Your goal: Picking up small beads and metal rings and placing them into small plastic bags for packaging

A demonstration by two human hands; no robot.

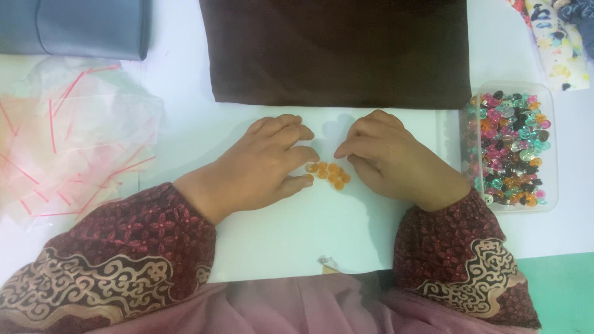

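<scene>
While a small cluster of round, translucent orange plastic beads (328, 174) is lying on the white tabletop (291, 229), both hands are closing in on it from either side. The beads are sitting flat in a tight patch, roughly midway between the two hands and just below the lower edge of a dark brown folded cloth (340, 49). The left hand (260, 167) is resting palm down with its fingers slightly spread and curved, the fingertips touching the left edge of the cluster; it is gripping nothing. The right hand (396, 161) is lying knuckles up with its fingers drawn together and curled, the tips meeting at the upper right edge of the beads; whether a bead is pinched between them cannot be told. Both wrists are showing out of dark red patterned sleeves with beige scrollwork.

Just beside the right hand, a clear rectangular plastic box (550, 148) is holding a jumble of pink, teal, orange and dark gems. Well to the left, a heap of clear plastic zip bags with red strips (68, 142) is lying on the table, and a grey-blue folded fabric (80, 28) is sitting at the top left corner. A printed, multicoloured cloth (557, 49) is showing at the top right.
</scene>
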